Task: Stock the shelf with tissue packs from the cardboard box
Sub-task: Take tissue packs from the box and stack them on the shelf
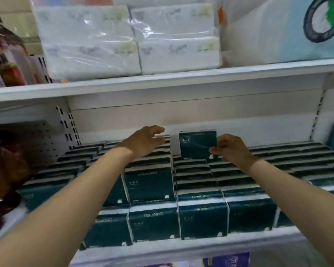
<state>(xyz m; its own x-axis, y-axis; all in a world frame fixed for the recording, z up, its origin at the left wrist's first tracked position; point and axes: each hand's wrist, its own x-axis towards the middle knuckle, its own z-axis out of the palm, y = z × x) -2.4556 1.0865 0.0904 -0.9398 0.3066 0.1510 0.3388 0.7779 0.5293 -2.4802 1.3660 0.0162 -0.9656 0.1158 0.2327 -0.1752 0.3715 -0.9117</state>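
Your right hand (231,149) has the dark green tissue pack (197,144), pinched by its right edge, thumb on the front face and fingers curled behind. You're holding that pack upright, its bottom edge down among the packs beneath it. Just left of it your left hand (147,141) is loose, fingers apart and holding nothing, over the top of the neighbouring stack; whether it touches those packs I cannot tell.

In front of the held pack, the rows of matching green packs (152,184) run towards you, standing on edge and packed tight side by side. More rows spread out well to its left and right. Below and nearest you is the white front lip of the shelf (181,249) they sit on.

Above the held pack is the upper shelf board (162,79), carrying white tissue bundles in clear wrap (123,41). Up and to the right of the held pack sits a big pale blue package (297,35) with a dark ring printed on it.
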